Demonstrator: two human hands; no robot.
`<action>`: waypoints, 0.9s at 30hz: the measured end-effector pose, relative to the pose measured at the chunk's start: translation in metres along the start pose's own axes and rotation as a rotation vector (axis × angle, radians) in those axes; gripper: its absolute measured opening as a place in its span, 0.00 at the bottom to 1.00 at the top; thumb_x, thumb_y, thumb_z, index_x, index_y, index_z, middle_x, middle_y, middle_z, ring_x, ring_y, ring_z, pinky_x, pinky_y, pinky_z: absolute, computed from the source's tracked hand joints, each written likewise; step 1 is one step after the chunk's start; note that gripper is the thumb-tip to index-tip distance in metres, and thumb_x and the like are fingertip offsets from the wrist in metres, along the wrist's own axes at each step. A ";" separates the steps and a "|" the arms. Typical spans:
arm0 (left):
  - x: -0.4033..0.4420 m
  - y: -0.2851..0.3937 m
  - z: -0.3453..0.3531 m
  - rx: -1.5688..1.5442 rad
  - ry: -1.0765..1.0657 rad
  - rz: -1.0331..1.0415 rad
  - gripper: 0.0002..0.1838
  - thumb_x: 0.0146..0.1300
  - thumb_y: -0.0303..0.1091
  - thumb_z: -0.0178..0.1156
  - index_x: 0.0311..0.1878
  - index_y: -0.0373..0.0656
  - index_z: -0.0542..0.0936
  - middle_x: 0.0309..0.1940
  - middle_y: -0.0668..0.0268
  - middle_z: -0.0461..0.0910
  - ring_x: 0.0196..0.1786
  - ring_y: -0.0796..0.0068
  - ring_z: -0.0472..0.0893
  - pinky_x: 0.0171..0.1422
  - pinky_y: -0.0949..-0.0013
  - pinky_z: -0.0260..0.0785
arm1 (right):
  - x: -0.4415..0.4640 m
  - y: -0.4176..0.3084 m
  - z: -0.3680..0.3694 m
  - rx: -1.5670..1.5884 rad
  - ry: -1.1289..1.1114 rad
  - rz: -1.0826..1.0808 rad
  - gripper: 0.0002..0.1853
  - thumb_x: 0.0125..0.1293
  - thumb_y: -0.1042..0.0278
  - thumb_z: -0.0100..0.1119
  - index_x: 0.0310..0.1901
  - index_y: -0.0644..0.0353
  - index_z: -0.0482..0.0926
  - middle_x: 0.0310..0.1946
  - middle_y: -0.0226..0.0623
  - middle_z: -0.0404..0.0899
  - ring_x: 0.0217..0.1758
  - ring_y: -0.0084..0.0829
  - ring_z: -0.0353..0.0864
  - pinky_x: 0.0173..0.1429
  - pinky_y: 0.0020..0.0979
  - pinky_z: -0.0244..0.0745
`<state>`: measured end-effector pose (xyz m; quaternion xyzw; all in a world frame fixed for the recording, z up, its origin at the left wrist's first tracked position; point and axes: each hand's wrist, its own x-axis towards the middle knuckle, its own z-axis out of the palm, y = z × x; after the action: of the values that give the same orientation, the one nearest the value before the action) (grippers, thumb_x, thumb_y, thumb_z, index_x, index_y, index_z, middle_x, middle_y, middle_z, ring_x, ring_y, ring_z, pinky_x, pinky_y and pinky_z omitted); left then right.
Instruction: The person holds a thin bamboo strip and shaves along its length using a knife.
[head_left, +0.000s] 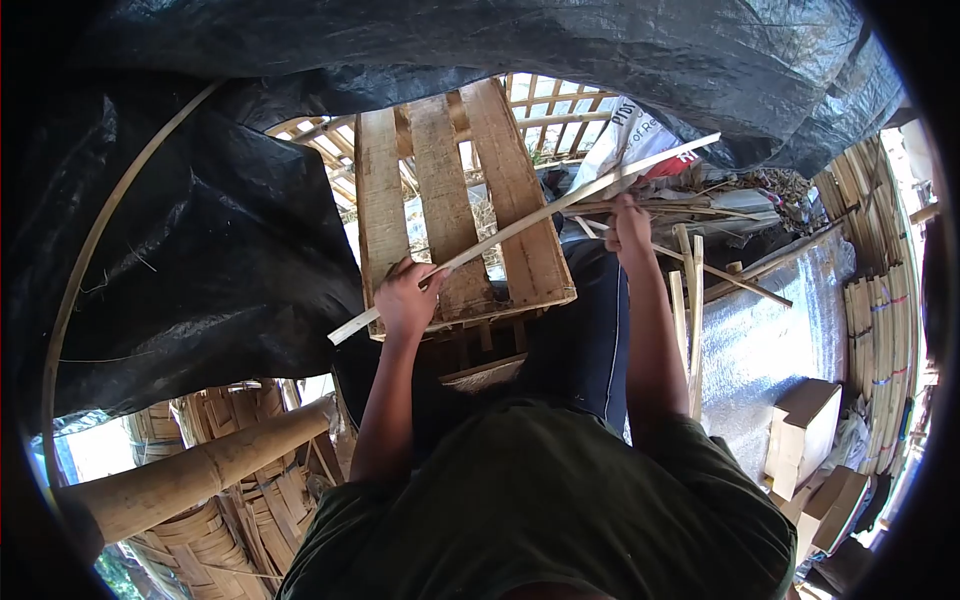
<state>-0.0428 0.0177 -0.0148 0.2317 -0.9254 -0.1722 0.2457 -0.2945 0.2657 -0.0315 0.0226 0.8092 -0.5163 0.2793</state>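
Observation:
A long pale bamboo strip (pixel 530 220) slants across the view, its far end raised to the right. My left hand (pixel 405 297) is closed round the strip near its lower left end. Just below the strip's far half, my right hand (pixel 628 232) is closed with the thumb on top. Something greyish shows between that thumb and the strip, but I cannot make out what it is. Beneath the strip stands a wooden slatted crate (pixel 440 180) in front of my legs.
Black plastic sheeting (pixel 200 250) hangs at the left and overhead. A thick bamboo pole (pixel 200 470) crosses the lower left, near woven baskets (pixel 190 540). On the right are upright bamboo sticks (pixel 690 290), silvery sheeting (pixel 770 330), wooden blocks (pixel 805 430) and bundled bamboo strips (pixel 880 340).

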 end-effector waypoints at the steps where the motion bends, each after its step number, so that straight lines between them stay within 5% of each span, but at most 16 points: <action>1: 0.001 0.000 0.000 -0.013 0.011 0.015 0.11 0.53 0.45 0.74 0.30 0.49 0.85 0.27 0.70 0.81 0.31 0.62 0.83 0.33 0.61 0.72 | 0.000 0.000 0.002 0.086 0.106 -0.047 0.17 0.76 0.49 0.47 0.37 0.53 0.74 0.15 0.24 0.63 0.15 0.21 0.62 0.16 0.30 0.55; 2: 0.001 0.000 -0.001 -0.013 0.011 0.016 0.11 0.53 0.45 0.74 0.30 0.49 0.85 0.27 0.70 0.81 0.31 0.62 0.83 0.33 0.61 0.72 | -0.001 0.002 0.004 0.175 0.214 -0.092 0.18 0.76 0.50 0.47 0.32 0.54 0.74 0.15 0.24 0.64 0.15 0.21 0.63 0.17 0.31 0.55; 3: 0.001 0.001 -0.002 -0.007 0.011 0.010 0.11 0.53 0.45 0.74 0.30 0.49 0.85 0.27 0.70 0.81 0.32 0.62 0.83 0.34 0.61 0.72 | -0.009 0.000 0.024 -0.093 -0.041 -0.028 0.17 0.75 0.51 0.47 0.32 0.53 0.75 0.15 0.24 0.64 0.15 0.21 0.62 0.17 0.32 0.54; 4: 0.001 0.001 -0.002 -0.001 0.010 0.005 0.12 0.53 0.45 0.74 0.29 0.49 0.85 0.27 0.69 0.81 0.32 0.62 0.83 0.34 0.61 0.72 | -0.013 -0.008 0.018 -0.092 -0.038 -0.028 0.17 0.75 0.51 0.47 0.32 0.53 0.75 0.15 0.24 0.64 0.15 0.21 0.62 0.17 0.32 0.54; 7: 0.000 -0.002 0.001 -0.016 0.001 -0.004 0.12 0.53 0.45 0.74 0.29 0.49 0.85 0.27 0.69 0.80 0.32 0.62 0.83 0.34 0.61 0.72 | 0.032 0.015 -0.028 0.413 -0.069 0.122 0.14 0.76 0.53 0.45 0.39 0.50 0.75 0.16 0.21 0.58 0.13 0.19 0.58 0.15 0.27 0.52; 10: 0.000 0.001 0.000 -0.019 0.024 0.006 0.11 0.53 0.45 0.74 0.29 0.49 0.85 0.27 0.69 0.80 0.32 0.62 0.83 0.34 0.61 0.72 | -0.021 -0.013 0.010 0.083 0.021 0.082 0.17 0.78 0.53 0.43 0.34 0.52 0.70 0.15 0.18 0.52 0.13 0.17 0.53 0.16 0.29 0.48; 11: 0.000 0.000 -0.001 -0.020 0.023 0.009 0.11 0.53 0.45 0.74 0.29 0.49 0.85 0.27 0.69 0.80 0.32 0.62 0.83 0.34 0.61 0.72 | -0.024 -0.010 0.021 0.323 -0.274 0.176 0.19 0.79 0.52 0.41 0.31 0.52 0.68 0.15 0.20 0.55 0.12 0.17 0.54 0.15 0.27 0.47; 14: -0.001 0.000 -0.002 -0.004 -0.014 -0.013 0.11 0.53 0.45 0.74 0.29 0.49 0.85 0.27 0.69 0.80 0.32 0.62 0.83 0.34 0.61 0.72 | 0.001 -0.005 -0.017 0.292 -0.102 0.059 0.19 0.79 0.51 0.40 0.32 0.52 0.68 0.14 0.21 0.54 0.12 0.18 0.54 0.14 0.28 0.48; 19: 0.000 0.001 -0.003 -0.012 -0.010 -0.010 0.11 0.53 0.45 0.74 0.30 0.49 0.85 0.28 0.69 0.80 0.32 0.62 0.83 0.34 0.61 0.72 | -0.019 -0.004 0.012 0.124 -0.236 0.110 0.19 0.80 0.50 0.40 0.31 0.51 0.65 0.15 0.20 0.52 0.13 0.15 0.51 0.16 0.23 0.44; 22: 0.000 0.001 -0.004 -0.020 -0.043 -0.032 0.11 0.53 0.45 0.74 0.30 0.49 0.85 0.28 0.69 0.80 0.33 0.62 0.83 0.34 0.61 0.73 | -0.004 -0.015 -0.023 0.451 -0.032 0.106 0.20 0.80 0.49 0.40 0.31 0.52 0.64 0.15 0.20 0.51 0.13 0.17 0.52 0.17 0.27 0.46; 23: 0.001 0.001 -0.004 -0.021 -0.039 -0.033 0.11 0.53 0.45 0.74 0.30 0.49 0.85 0.28 0.69 0.80 0.33 0.62 0.83 0.34 0.61 0.73 | -0.003 -0.016 -0.011 0.270 0.306 0.079 0.21 0.80 0.47 0.39 0.36 0.54 0.73 0.13 0.23 0.57 0.10 0.21 0.55 0.15 0.29 0.56; 24: 0.000 0.002 -0.004 -0.017 -0.029 -0.034 0.11 0.54 0.45 0.73 0.31 0.49 0.85 0.28 0.69 0.80 0.33 0.62 0.83 0.35 0.60 0.73 | -0.010 -0.014 0.005 0.270 0.306 0.078 0.21 0.80 0.47 0.39 0.36 0.54 0.73 0.13 0.23 0.57 0.10 0.21 0.55 0.15 0.29 0.56; 26: 0.000 0.002 -0.004 -0.016 -0.023 -0.030 0.11 0.54 0.45 0.73 0.31 0.49 0.85 0.29 0.69 0.81 0.33 0.62 0.83 0.35 0.60 0.73 | -0.020 -0.004 0.027 0.038 -0.133 0.106 0.23 0.80 0.48 0.37 0.34 0.55 0.74 0.13 0.22 0.58 0.09 0.21 0.56 0.14 0.26 0.54; 27: 0.000 0.001 -0.003 -0.023 -0.028 -0.026 0.11 0.54 0.45 0.73 0.31 0.49 0.85 0.29 0.69 0.81 0.34 0.62 0.83 0.36 0.60 0.73 | -0.034 -0.026 0.012 -0.251 -0.017 -0.055 0.23 0.80 0.48 0.36 0.35 0.55 0.74 0.13 0.23 0.59 0.10 0.20 0.57 0.14 0.27 0.54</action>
<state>-0.0415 0.0180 -0.0114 0.2385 -0.9235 -0.1893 0.2332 -0.2693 0.2518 0.0018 -0.0392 0.8654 -0.4185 0.2727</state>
